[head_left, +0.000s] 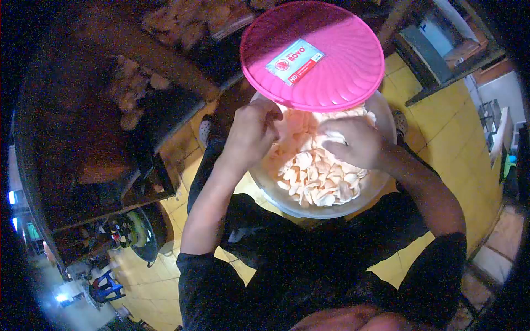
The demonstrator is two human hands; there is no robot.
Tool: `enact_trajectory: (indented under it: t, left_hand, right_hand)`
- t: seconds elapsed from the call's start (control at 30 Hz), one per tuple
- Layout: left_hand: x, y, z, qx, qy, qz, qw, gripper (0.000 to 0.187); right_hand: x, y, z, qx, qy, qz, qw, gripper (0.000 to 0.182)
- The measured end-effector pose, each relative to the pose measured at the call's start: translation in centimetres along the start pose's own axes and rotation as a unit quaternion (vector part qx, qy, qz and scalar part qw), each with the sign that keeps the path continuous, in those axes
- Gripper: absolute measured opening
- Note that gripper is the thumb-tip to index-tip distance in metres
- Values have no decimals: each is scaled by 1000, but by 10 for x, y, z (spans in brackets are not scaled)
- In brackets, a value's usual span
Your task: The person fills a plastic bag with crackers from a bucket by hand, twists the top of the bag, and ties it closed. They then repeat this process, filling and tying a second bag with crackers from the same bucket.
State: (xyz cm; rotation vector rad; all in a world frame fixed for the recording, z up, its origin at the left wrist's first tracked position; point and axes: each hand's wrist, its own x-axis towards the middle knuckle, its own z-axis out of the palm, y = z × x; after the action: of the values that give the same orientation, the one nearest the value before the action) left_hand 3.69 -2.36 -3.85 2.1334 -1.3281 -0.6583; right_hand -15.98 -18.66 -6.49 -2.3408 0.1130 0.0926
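Observation:
A wide, translucent round tub (309, 214) sits between my knees, holding a heap of pale, thin, curled chips (317, 182). A round pink plastic lid (337, 71) with a blue, white and red label leans over the tub's far side, covering part of it. My left hand (256, 129) is inside the near-left rim, below the lid's edge; its fingers are curled and whatever they hold is hidden. Over the chips on the right side is my right hand (353, 142), palm down, with its thumb apart from its bent fingers.
Dark wooden shelving (110, 187) stands along the left, with piled brown items above. A dark wok-like pan (144, 234) is at lower left. At the upper right stands a wooden frame (458, 71). Yellow tiles (441, 118) cover the floor, and a blue stool (107, 286) stands farther left.

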Motion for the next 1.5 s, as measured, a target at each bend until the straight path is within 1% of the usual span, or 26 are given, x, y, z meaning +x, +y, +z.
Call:
enact_trajectory:
  t: [0.03, 0.07, 0.1, 0.17, 0.23, 0.3, 0.33, 0.47, 0.5, 0.53, 0.6, 0.67, 0.73, 0.83, 0.9, 0.97, 1.03, 1.1, 1.13, 1.17, 1.23, 1.3, 1.33, 1.37, 1.43, 1.5]
  left_hand:
    - [2, -3, 10, -108, 11, -3, 994, 24]
    - [5, -4, 21, -215, 22, -3, 976, 28]
    - [6, -4, 31, -217, 22, 1, 976, 28]
    - [7, 2, 50, -344, -14, 19, 939, 35]
    - [4, 14, 55, -392, -17, -18, 920, 42]
    - [4, 27, 48, -472, -51, -57, 879, 44]
    - [2, 33, 38, -452, -93, -31, 887, 47]
    - [-1, 37, 50, -490, -69, 14, 869, 51]
    - [-3, 41, 48, -346, -9, 96, 933, 50]
    - [-3, 42, 47, -187, 53, 176, 965, 50]
    - [0, 35, 51, -171, 66, 169, 968, 49]
    - [-1, 30, 52, -151, 82, 163, 971, 48]
    - [-2, 31, 46, -133, 95, 99, 982, 47]
    - [-1, 33, 43, -229, 35, 81, 969, 41]
    - [0, 33, 48, -251, 40, 58, 966, 35]
    - [1, 26, 54, -275, 38, 26, 960, 30]
    - [4, 20, 49, -129, 100, 68, 984, 22]
    - [-2, 15, 43, -82, 135, 68, 985, 17]
    - [0, 9, 41, -70, 137, 76, 985, 16]
    - [2, 6, 39, -58, 140, 85, 985, 16]
    - [2, 5, 39, -63, 138, 71, 986, 17]
    - [3, 2, 43, -121, 157, 56, 979, 18]
    - [4, 2, 43, -121, 158, 57, 978, 18]
    - [2, 0, 42, -125, 125, 37, 984, 18]
    - [1, -3, 40, -126, 96, 16, 987, 20]
    - [1, -5, 41, -175, 31, 15, 984, 23]
  right_hand:
    - [5, -10, -4, 71, 87, -30, 993, 23]
    - [8, -23, -13, 259, -3, 120, 959, 23]
    - [11, -26, -13, 255, -1, 122, 959, 23]
    - [14, -28, -15, 494, 14, 163, 854, 32]
    - [14, -30, -18, 472, 17, 143, 870, 35]
    - [14, -32, -25, 392, -21, 216, 894, 36]
    - [15, -32, -26, 391, -21, 216, 895, 36]
    - [17, -22, -21, 258, 28, 209, 943, 40]
    - [16, -17, -16, 194, 48, 188, 961, 43]
    - [16, -10, -9, 194, 47, 188, 962, 43]
    - [15, -2, 3, 391, 67, 125, 910, 44]
    - [14, -1, 0, 435, 57, 149, 886, 46]
    - [15, -6, -6, 476, 50, 173, 861, 49]
    - [14, -9, -7, 393, 68, 196, 896, 52]
    - [13, -10, -4, 238, 110, 105, 959, 54]
    - [13, -17, -8, 178, 120, 118, 970, 52]
    - [11, -15, -8, 112, 124, 126, 978, 50]
    - [0, 2, -4, -66, 184, -21, 980, 42]
    - [-6, 13, -2, -73, 44, 97, 992, 58]
    - [-16, 26, 3, -75, 44, 94, 992, 58]
    - [-38, 27, 18, -218, -119, 56, 967, 77]
    - [-50, -5, 33, -298, -193, 180, 917, 92]
    - [-53, 12, 40, -256, -171, 82, 948, 81]
    - [-58, 29, 53, -255, -172, 82, 948, 81]
    - [-54, 40, 64, -232, -96, -16, 968, 70]
    - [-54, 28, 52, -181, -127, 19, 975, 64]
